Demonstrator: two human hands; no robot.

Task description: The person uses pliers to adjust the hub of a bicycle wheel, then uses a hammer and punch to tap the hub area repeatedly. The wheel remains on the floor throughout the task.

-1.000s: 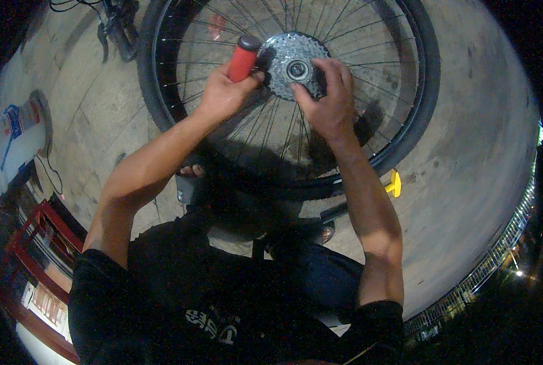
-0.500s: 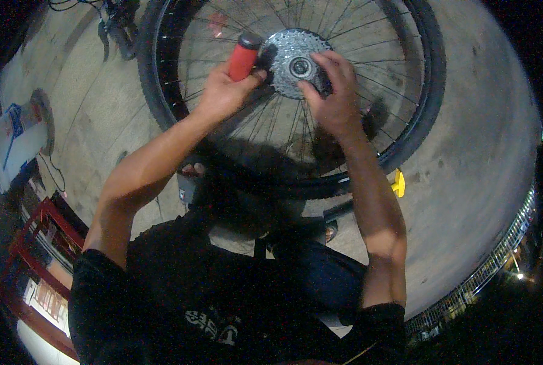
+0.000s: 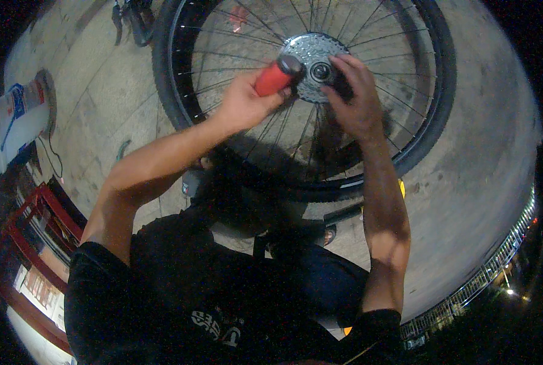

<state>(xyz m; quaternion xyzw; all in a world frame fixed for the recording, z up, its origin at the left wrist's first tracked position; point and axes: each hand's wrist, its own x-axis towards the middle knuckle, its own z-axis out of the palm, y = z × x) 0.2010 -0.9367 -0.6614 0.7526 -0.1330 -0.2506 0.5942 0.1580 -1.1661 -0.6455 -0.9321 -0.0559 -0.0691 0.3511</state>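
A bicycle wheel [image 3: 432,121] lies flat in front of me, its silver rear cassette [image 3: 302,47] facing up. My left hand [image 3: 242,106] is closed around a red cylinder with a black end [image 3: 273,79], held beside the cassette's left edge and tilted; what kind of thing it is I cannot make out. Over the right side of the cassette is my right hand [image 3: 359,103], thumb and fingers bent around the dark round ring [image 3: 321,72] at its centre. Between thumb and fingers some of the cassette lies in shadow.
A white bucket [image 3: 31,121] with a blue mark stands at the far left. A red frame [image 3: 31,243] is at the lower left. Near the wheel's lower rim lie a dark bar [image 3: 342,213] and a yellow piece [image 3: 402,188]. Dark bicycle parts [image 3: 139,24] are at the upper left.
Both hands, the red cylinder and the wheel sit slightly farther right in view. The red cylinder leans more and is lower. The cassette's centre, silvery before, now looks dark.
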